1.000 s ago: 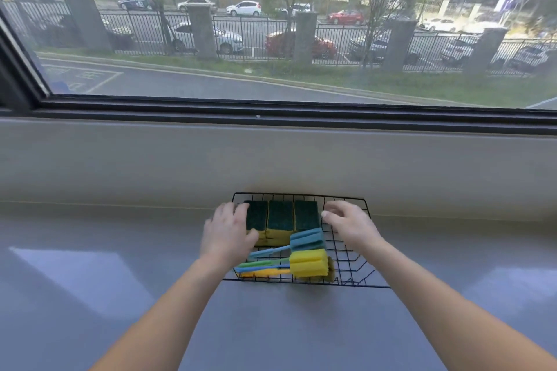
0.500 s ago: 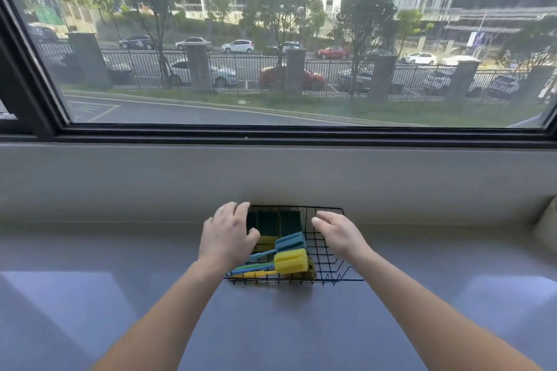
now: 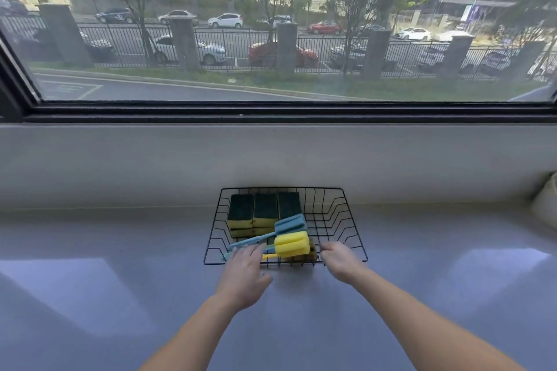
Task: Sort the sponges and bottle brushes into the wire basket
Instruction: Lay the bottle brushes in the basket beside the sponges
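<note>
A black wire basket (image 3: 337, 214) sits on the grey counter against the wall below the window. Inside it, green-and-yellow sponges (image 3: 265, 211) are lined up along the back left. A blue bottle brush (image 3: 291, 224) and a yellow bottle brush (image 3: 292, 245) lie across the front, handles pointing left. My left hand (image 3: 244, 274) hovers at the basket's front left edge, fingers spread over the brush handles, holding nothing. My right hand (image 3: 340, 260) is at the front rim on the right, fingers loosely curled, gripping nothing that I can see.
The grey counter (image 3: 120, 295) stretches wide on both sides. A pale soft object (image 3: 547, 202) lies at the far right edge. The wall and the dark window frame (image 3: 271, 113) rise directly behind the basket.
Both hands have drawn back from over the basket's inside to its front edge. The sponges and brushes stay in the basket. The view has tilted up and back.
</note>
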The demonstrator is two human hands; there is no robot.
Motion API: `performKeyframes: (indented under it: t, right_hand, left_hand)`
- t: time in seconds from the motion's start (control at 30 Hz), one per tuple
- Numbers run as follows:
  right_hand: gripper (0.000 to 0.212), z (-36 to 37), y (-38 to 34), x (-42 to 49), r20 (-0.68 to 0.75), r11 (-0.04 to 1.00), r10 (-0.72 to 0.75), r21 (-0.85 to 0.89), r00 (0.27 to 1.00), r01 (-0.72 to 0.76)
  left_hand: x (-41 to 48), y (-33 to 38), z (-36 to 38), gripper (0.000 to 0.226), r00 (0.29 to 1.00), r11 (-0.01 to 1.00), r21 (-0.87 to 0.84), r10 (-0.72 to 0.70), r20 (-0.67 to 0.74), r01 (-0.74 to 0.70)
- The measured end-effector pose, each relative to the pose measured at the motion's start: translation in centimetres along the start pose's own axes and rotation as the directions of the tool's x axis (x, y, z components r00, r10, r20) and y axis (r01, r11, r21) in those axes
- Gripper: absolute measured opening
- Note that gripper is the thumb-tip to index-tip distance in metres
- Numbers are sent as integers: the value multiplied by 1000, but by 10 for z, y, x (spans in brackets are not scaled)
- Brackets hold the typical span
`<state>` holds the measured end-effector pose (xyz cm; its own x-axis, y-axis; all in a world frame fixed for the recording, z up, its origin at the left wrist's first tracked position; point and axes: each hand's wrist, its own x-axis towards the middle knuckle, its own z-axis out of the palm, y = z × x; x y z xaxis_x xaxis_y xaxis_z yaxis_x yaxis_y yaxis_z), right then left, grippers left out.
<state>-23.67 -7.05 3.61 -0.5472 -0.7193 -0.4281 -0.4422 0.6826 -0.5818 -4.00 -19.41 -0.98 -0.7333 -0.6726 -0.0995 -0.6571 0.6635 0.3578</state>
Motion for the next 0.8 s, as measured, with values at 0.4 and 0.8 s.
performKeyframes:
  t: [0.4,0.8]
  right_hand:
    - [52,12,-4,2,-23,994,-61,-94,998,58]
    - [57,12,4,18,-1,998,-19,59,1000,19]
  left_hand:
    - [15,-1,16,68,998,986,-164,22,65,-11]
    - [19,-5,22,73,997,991,-131,48,66,-39]
